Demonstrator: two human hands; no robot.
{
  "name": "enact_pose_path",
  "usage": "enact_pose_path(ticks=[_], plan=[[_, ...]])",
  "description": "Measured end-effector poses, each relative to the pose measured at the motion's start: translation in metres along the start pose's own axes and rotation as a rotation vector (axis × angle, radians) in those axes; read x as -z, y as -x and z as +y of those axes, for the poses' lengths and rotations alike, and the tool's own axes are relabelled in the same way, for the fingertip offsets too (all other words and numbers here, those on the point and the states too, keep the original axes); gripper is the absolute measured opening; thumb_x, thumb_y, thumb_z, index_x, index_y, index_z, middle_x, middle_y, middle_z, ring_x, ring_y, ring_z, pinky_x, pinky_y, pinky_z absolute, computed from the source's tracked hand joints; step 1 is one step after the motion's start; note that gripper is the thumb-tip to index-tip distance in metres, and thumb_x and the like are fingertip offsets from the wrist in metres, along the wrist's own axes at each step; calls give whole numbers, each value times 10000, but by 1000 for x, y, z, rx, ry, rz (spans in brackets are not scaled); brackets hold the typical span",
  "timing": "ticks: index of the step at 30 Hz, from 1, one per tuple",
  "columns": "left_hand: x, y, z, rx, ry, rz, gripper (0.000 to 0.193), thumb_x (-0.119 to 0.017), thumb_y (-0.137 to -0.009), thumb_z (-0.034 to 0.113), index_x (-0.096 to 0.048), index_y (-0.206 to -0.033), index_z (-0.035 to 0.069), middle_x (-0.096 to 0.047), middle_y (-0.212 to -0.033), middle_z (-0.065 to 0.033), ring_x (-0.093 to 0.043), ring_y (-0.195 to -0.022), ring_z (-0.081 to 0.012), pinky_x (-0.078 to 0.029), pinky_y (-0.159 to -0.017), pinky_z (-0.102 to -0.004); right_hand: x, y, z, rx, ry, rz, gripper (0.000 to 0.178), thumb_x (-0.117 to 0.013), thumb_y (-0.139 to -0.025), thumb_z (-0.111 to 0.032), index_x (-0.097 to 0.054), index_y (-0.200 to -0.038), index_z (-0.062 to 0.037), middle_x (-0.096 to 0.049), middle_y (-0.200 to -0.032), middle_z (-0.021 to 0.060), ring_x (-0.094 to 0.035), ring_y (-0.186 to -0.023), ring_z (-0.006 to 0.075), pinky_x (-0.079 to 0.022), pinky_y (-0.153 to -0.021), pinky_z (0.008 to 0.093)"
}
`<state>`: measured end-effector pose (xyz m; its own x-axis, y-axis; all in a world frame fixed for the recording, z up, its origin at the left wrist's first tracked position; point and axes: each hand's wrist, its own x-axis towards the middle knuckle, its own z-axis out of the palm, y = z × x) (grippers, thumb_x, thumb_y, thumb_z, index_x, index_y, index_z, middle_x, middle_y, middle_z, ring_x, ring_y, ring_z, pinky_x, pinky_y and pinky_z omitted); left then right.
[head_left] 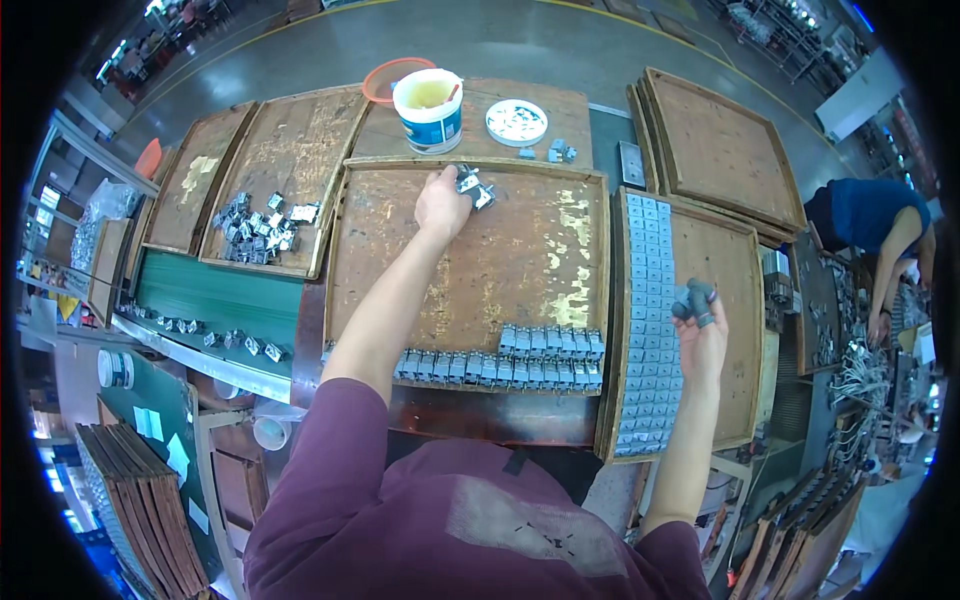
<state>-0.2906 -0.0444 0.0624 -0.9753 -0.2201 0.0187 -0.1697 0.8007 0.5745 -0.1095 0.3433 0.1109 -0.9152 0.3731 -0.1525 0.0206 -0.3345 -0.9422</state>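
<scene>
My left hand [443, 207] reaches to the far edge of the middle wooden tray [450, 270]. Its fingers are closed on a few small metal-and-black parts [476, 190]. Out to the right, my right hand [703, 345] is raised over a tray, its fingers wrapped round several grey moulded pieces [697, 302]. Rows of small grey block-shaped parts [500, 371] line the near edge of the middle tray. Below my right hand, a tray holds closely packed columns of flat grey parts [645, 320].
A white-and-blue bucket [430, 118] stands beyond the tray, beside an orange basin [385, 80] and a lid with small white pieces [517, 123]. Loose metal parts [265, 230] lie in a left tray. A green conveyor belt [215, 300] runs left. Another person [880, 220] bends over at right.
</scene>
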Motion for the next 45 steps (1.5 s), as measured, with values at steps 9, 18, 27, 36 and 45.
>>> enact_pose_path(ticks=[9,18,27,36,45], plan=[[23,60,-48,190,644,-79,280,-609,-851,57,-535,-1119,91,-672,-970,-186,-672,-867,-335,-535,-763,-444,-31,78,28,-37,112,-105,201,-671,-924,-60,-655,-1118,-8,-668,-954,52,-641,-768,132,-529,-658,270],[74,182,-6,236,1928,-606,301,-633,-919,33,-570,-1205,106,-661,-1056,-71,-630,-893,-148,-468,-713,-260,-84,112,21,-2,191,-229,212,-682,-917,-67,-648,-1116,1,-672,-890,45,-652,-718,136,-545,-641,286],[95,239,7,-27,1496,-661,470,-745,-837,28,-590,-1281,20,-671,-1155,-80,-641,-1058,-196,-518,-932,-352,-116,163,-2,-57,196,-454,377,-731,-867,-9,-584,-1215,0,-649,-1040,32,-635,-902,128,-552,-737,276],[107,270,17,-231,1302,-676,406,-689,-872,-31,-596,-1266,2,-618,-1181,-56,-607,-1086,-152,-498,-947,-305,-119,185,-22,699,1046,-515,287,-762,-744,-70,-615,-970,28,-623,-872,145,-656,-762,341,-534,-640,420],[98,296,39,-447,793,-430,612,-696,-807,-11,-496,-1385,0,-490,-1278,-159,-550,-1170,-303,-481,-953,-365,-113,184,2,998,1173,-340,332,-770,-657,-23,-614,-943,42,-584,-868,167,-616,-773,372,-506,-650,432]])
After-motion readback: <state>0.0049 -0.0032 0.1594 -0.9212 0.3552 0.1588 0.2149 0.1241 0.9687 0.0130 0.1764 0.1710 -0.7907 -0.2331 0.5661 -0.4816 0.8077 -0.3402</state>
